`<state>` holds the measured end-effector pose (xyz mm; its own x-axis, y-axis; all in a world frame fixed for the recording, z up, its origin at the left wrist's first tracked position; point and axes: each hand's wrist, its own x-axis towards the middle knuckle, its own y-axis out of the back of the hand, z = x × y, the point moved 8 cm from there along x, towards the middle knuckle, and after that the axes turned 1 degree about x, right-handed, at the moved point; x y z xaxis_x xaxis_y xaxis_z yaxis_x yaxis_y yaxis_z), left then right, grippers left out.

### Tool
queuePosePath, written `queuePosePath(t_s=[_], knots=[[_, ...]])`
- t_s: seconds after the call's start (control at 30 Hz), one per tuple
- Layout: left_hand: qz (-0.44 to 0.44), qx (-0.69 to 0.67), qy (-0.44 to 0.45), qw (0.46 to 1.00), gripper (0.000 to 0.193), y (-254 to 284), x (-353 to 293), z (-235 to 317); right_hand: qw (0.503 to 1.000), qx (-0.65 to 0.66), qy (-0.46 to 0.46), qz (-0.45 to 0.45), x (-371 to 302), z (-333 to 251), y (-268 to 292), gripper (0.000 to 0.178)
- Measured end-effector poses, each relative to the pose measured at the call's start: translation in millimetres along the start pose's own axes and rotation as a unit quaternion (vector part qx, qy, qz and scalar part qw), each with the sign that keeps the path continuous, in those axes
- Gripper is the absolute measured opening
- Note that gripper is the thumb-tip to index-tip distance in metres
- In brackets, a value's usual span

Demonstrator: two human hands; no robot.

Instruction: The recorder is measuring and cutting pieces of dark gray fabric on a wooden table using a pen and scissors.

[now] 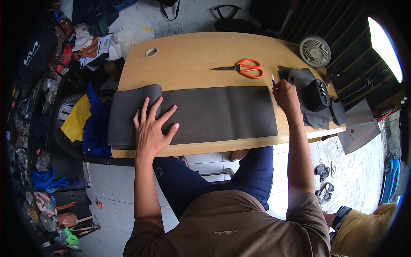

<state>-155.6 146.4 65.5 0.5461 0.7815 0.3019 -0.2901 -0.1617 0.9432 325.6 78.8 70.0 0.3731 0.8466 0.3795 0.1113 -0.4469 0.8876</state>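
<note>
A long strip of dark grey sheet material (pixel 214 113) lies flat along the front of the wooden table (pixel 188 55), its left end folded over on itself. Spread flat across that fold, my left hand (pixel 154 124) presses on the sheet with its fingers apart. Just beyond the sheet's right edge, my right hand (pixel 286 97) is closed around a slim white-and-dark pen (pixel 273 80). The pen's upper end sticks up past the fist; fingers hide most of the rest. Behind the sheet rest scissors (pixel 248 68) with orange handles, blades pointing left.
A roll of tape (pixel 151 52) sits at the back left. On the right are a small round fan (pixel 315 50), a black box (pixel 317 95) and dark scraps (pixel 316 119). Blue and yellow material (pixel 78 118) hangs beside the left end. Another person (pixel 364 229) is at lower right.
</note>
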Motion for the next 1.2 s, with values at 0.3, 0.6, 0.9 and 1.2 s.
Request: queuePosePath(t_s=[0.3,0.6,0.9,1.2], knots=[[0.0,0.002,-0.003,1.0,0.053,2,0,2,0.997,0.06,-0.013,-0.05,-51,-37,-3,0.023],[-0.007,0.003,0.004,1.0,0.054,2,-1,-2,0.996,0.056,0.073,-0.011,24,-72,-11,0.032],[-0.015,-0.003,0.01,1.0,0.054,-2,-4,-4,0.97,0.014,0.228,-0.078,85,-73,-73,0.023],[-0.018,-0.008,0.007,1.0,0.053,-2,-1,-3,0.969,-0.054,0.238,0.039,80,-44,-73,0.048]])
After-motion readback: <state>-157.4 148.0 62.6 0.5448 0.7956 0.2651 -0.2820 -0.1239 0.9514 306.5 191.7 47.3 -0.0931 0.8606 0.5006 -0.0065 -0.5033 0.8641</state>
